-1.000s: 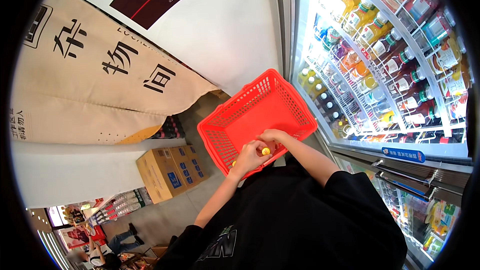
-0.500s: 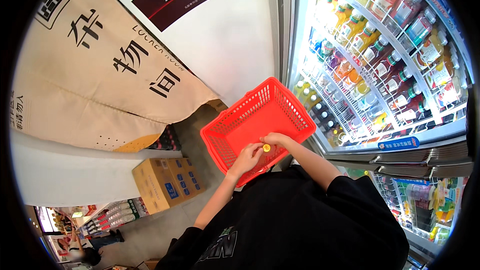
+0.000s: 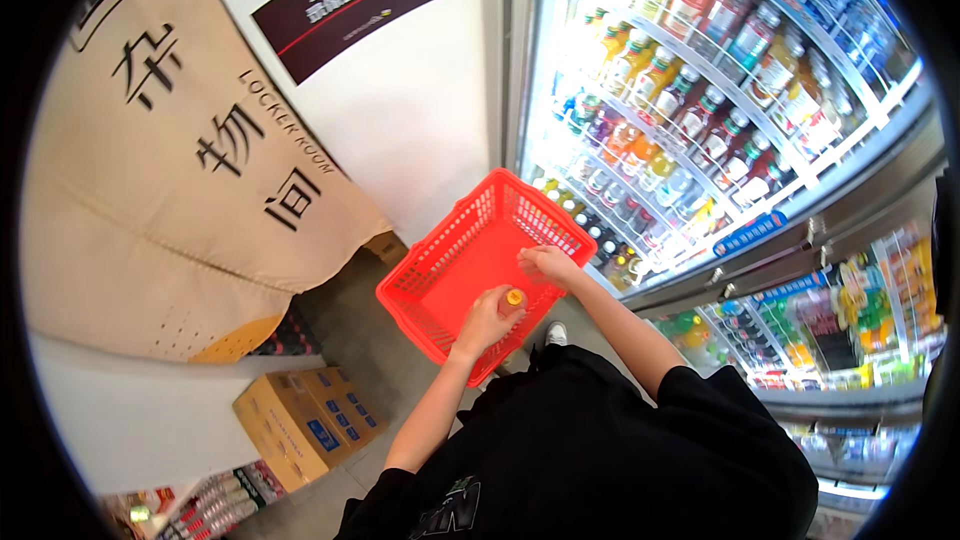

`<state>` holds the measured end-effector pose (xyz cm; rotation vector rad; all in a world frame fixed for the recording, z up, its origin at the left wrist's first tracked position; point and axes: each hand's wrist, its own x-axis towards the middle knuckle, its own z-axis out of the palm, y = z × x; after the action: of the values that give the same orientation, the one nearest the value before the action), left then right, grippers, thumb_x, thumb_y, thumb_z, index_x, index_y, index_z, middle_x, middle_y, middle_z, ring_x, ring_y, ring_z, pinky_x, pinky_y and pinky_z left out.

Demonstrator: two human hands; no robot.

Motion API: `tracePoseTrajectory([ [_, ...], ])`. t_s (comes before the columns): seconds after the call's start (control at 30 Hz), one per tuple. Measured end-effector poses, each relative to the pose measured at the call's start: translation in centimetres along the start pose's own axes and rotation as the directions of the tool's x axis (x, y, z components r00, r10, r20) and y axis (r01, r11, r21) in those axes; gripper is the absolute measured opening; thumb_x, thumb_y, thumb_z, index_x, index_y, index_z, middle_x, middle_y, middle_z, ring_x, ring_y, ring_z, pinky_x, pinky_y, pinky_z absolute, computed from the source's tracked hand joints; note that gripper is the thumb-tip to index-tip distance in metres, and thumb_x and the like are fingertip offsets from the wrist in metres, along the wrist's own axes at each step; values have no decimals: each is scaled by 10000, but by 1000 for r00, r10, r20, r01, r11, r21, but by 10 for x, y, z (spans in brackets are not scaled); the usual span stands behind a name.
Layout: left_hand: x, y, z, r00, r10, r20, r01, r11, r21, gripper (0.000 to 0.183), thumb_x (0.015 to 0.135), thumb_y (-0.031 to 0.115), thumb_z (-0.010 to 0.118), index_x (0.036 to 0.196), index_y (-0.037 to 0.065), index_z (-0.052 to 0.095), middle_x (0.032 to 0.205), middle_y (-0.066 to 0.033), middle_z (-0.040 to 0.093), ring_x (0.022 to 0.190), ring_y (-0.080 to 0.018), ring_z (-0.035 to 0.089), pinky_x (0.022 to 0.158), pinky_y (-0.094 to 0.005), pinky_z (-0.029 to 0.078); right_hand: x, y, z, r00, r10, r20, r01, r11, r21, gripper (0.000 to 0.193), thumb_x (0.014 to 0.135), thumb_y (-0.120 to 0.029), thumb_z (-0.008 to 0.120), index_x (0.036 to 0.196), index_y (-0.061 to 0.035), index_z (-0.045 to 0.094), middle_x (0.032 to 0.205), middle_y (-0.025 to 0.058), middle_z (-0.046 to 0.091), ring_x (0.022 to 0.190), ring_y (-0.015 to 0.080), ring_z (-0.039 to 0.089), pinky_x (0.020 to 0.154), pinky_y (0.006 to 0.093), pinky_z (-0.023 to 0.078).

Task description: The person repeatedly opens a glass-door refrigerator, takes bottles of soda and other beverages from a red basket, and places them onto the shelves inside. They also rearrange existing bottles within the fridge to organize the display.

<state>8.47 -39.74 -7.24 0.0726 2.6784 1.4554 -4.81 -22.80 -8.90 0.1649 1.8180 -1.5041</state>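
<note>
Over the near side of a red plastic basket (image 3: pixel 430 252), my left hand (image 3: pixel 487 322) is wrapped round a small bottle with a yellow cap (image 3: pixel 514 297). Most of the bottle is hidden by the fingers and seen from above. My right hand (image 3: pixel 550 265) hovers above the basket's right part, a little apart from the bottle. Its fingers are loosely bent and slightly blurred, with nothing visible in them. The part of the basket floor that shows is bare red. What bears the basket cannot be seen.
To the right stands a lit drinks cooler (image 3: pixel 745 225) with rows of bottles, and another cooler (image 3: pixel 800 325) beyond it. A beige cloth curtain (image 3: pixel 200 230) hangs at the left. Stacked cardboard boxes (image 3: pixel 300 420) sit on the floor below it.
My right hand has come away from the bottle's cap, while my left hand keeps hold of the bottle. The view has shifted, so the cooler and basket appear farther left.
</note>
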Motion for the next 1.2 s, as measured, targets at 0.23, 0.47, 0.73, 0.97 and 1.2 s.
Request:
tracePoseTrajectory([
  [0.23, 22, -5, 12, 999, -18, 33, 15, 995, 103, 376, 796, 298, 749, 1070, 46, 696, 910, -231, 700, 898, -404, 678, 805, -475, 552, -100, 10, -33, 966, -67, -248, 141, 945, 294, 324, 984, -273, 543, 1165, -22, 639, 1070, 87, 684, 974, 187, 656, 814, 331, 544],
  [0.47, 22, 13, 2, 994, 3, 113, -19, 989, 145, 444, 797, 320, 750, 1114, 18, 670, 953, -237, 703, 947, -399, 675, 832, -471, 545, -170, 57, -94, 910, -42, -412, 251, 847, 469, 339, 985, -275, 546, 1169, 0, 624, 1075, 102, 686, 978, 201, 662, 805, 342, 556],
  [0.73, 40, 86, 60, 931, 357, -72, -314, 887, 339, 453, 862, 242, 718, 1180, -52, 583, 1215, -255, 600, 1181, -391, 553, 985, -435, 469, -222, 69, -159, 657, -140, -740, 600, 691, 403, 250, 983, -231, 580, 1051, -1, 650, 982, 74, 700, 911, 145, 655, 777, 292, 539],
  [0.97, 43, 220, 167, 856, 473, 209, -454, 881, -133, 333, 915, 163, 665, 1179, -26, 594, 1174, -214, 634, 1092, -335, 624, 900, -386, 515, -305, 55, -231, -69, -318, -945, 777, 577, -251, 148, 926, -135, 683, 984, -16, 617, 859, 7, 617, 786, 73, 546, 750, 227, 456],
  [1.2, 69, 311, 261, 788, 586, 186, -489, 781, -389, 440, 966, 125, 600, 1355, -28, 463, 1265, -176, 594, 1160, -245, 597, 942, -361, 499, -340, 15, -274, -198, -565, -801, 447, 675, -586, 490, 806, -281, 806, 1116, 28, 586, 1000, 163, 649, 941, 226, 636, 827, 341, 506],
])
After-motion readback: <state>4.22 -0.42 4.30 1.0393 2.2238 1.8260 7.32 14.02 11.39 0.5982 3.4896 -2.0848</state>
